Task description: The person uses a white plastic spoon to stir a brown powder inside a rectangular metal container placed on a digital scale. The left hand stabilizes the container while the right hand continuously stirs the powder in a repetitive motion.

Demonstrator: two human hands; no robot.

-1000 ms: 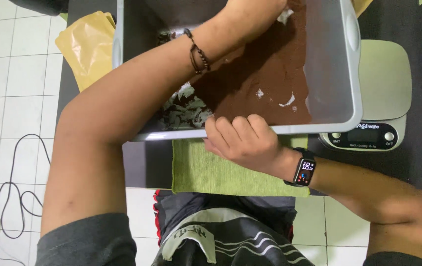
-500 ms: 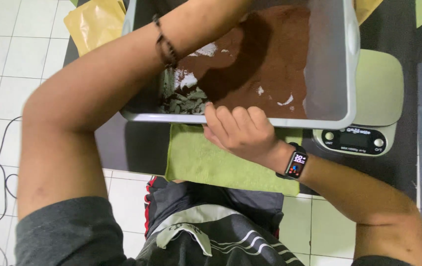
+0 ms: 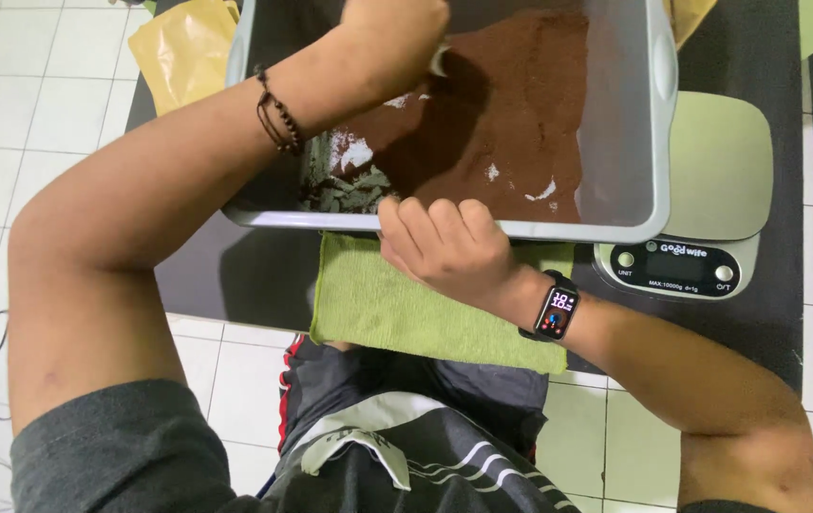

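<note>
Over a dark table [image 3: 236, 275], our right hand [image 3: 444, 247] clamps the grey tub [image 3: 658, 114] rim; our left hand [image 3: 397, 38], fingers hidden, scoops brown powder [image 3: 520, 104], and next we likely lift steadily.

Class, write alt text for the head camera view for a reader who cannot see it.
A person's left hand digs into brown powder inside a grey tub, while the right hand grips its near rim. A green cloth and a kitchen scale sit alongside.
</note>
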